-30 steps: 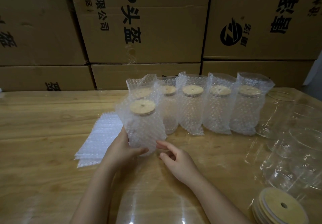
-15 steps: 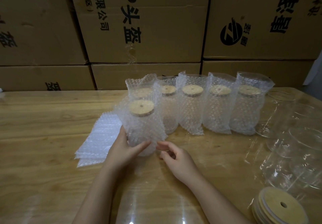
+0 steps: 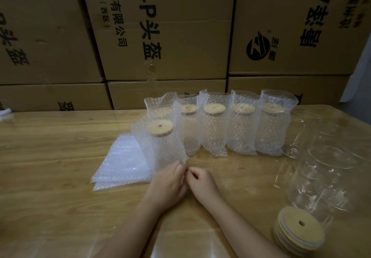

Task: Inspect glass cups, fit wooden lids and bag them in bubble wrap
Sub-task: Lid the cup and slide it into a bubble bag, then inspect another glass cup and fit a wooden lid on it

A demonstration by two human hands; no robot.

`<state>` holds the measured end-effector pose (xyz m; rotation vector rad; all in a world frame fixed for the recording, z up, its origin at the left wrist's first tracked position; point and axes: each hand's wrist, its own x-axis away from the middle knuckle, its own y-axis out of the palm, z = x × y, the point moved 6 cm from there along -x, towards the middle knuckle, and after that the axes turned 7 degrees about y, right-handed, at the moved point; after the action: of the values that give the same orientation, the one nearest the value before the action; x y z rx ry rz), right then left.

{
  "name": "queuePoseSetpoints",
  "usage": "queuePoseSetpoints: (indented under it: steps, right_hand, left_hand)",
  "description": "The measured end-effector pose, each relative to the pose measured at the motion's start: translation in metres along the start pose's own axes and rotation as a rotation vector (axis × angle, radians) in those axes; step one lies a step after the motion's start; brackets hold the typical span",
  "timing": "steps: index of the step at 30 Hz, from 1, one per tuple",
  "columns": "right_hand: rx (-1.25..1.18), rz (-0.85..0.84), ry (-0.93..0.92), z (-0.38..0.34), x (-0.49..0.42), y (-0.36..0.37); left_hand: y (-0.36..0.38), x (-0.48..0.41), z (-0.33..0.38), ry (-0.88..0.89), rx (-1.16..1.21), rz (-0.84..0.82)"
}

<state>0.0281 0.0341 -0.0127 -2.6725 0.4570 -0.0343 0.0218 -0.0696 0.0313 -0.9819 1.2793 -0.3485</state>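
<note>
A glass cup with a wooden lid stands in a bubble wrap bag at the table's middle. My left hand grips the bag's lower edge from the front. My right hand sits right beside it, fingers curled, pinching at the bag's lower right corner. Behind it stands a row of several bagged, lidded cups. Flat spare bubble bags lie to the left. Bare glass cups lie at the right, with a stack of wooden lids in front of them.
The wooden table runs the full width of the view. Large cardboard boxes with black print are stacked like a wall along its far edge. Clear plastic film lies beside the bare cups.
My left hand slid from the cup's side down to the bag's bottom edge. My right hand moved left and curled up against it. The bagged cup stays in place.
</note>
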Motion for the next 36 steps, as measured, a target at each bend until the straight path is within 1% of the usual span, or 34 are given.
queuePoseSetpoints:
  steps: [1,4,6,8,10,11,13,15,17,18,19,20,22,23,24,26,27,29,30,31,34,35,36]
  right_hand:
    - [0.067,0.000,-0.005,-0.003,0.002,0.001]
    - [0.174,-0.071,-0.030,-0.009,0.009,0.003]
    - [0.222,-0.155,-0.053,-0.010,0.016,0.001]
    - [0.302,-0.209,-0.137,-0.009,0.025,-0.002]
    - [0.345,-0.181,-0.250,-0.009,0.035,-0.006]
    - [0.336,-0.148,-0.280,-0.009,0.038,-0.008]
    - [0.272,-0.085,-0.278,-0.008,0.041,-0.015]
    - [0.228,-0.051,-0.254,-0.008,0.042,-0.020]
    - [0.232,-0.056,-0.255,-0.009,0.043,-0.022]
    - [0.241,-0.062,-0.262,-0.009,0.044,-0.022]
    - [0.243,-0.065,-0.266,-0.009,0.044,-0.022]
    - [0.234,-0.068,-0.265,-0.009,0.045,-0.022]
    - [0.216,-0.067,-0.248,-0.009,0.044,-0.023]
    - [0.211,-0.065,-0.243,-0.009,0.044,-0.023]
    - [0.204,-0.065,-0.243,-0.009,0.044,-0.023]
    - [0.200,-0.071,-0.238,-0.008,0.043,-0.023]
    - [0.204,-0.074,-0.234,-0.008,0.043,-0.024]
    - [0.220,-0.074,-0.219,-0.008,0.044,-0.025]
    - [0.231,-0.078,-0.207,-0.009,0.046,-0.026]
    - [0.243,-0.086,-0.195,-0.011,0.048,-0.026]
    - [0.300,-0.183,-0.159,-0.027,0.061,-0.028]
    - [0.315,-0.193,-0.150,-0.037,0.066,-0.035]
    - [0.341,-0.160,-0.166,-0.049,0.072,-0.047]
  left_hand:
    - [0.004,0.002,-0.004,-0.055,0.023,-0.083]
    - [0.016,0.009,-0.013,-0.156,0.068,-0.220]
    - [0.020,0.008,-0.010,-0.147,0.067,-0.263]
    - [0.024,0.008,-0.005,-0.114,-0.002,-0.295]
    - [0.024,0.007,-0.001,-0.102,-0.076,-0.283]
    - [0.025,0.008,0.000,-0.136,-0.086,-0.297]
    - [0.028,0.013,-0.002,-0.208,-0.080,-0.310]
    - [0.024,0.017,-0.005,-0.232,-0.001,-0.258]
    - [0.010,0.024,-0.007,-0.256,0.147,-0.183]
    - [0.001,0.028,-0.010,-0.285,0.200,-0.141]
    - [-0.011,0.033,-0.016,-0.322,0.205,-0.065]
    - [-0.024,0.040,-0.026,-0.379,0.184,0.039]
    - [-0.046,0.052,-0.053,-0.584,0.141,0.185]
    - [-0.053,0.058,-0.066,-0.679,0.119,0.202]
    - [-0.057,0.062,-0.078,-0.738,0.094,0.196]
    - [-0.058,0.069,-0.096,-0.752,0.012,0.131]
    - [-0.053,0.071,-0.101,-0.743,-0.023,0.061]
    - [-0.035,0.077,-0.105,-0.736,-0.066,-0.147]
    - [-0.027,0.080,-0.104,-0.731,-0.085,-0.217]
    - [-0.022,0.082,-0.102,-0.719,-0.107,-0.248]
    - [-0.018,0.081,-0.097,-0.678,-0.156,-0.234]
    - [-0.019,0.080,-0.096,-0.671,-0.167,-0.230]
    - [-0.019,0.080,-0.095,-0.666,-0.174,-0.230]
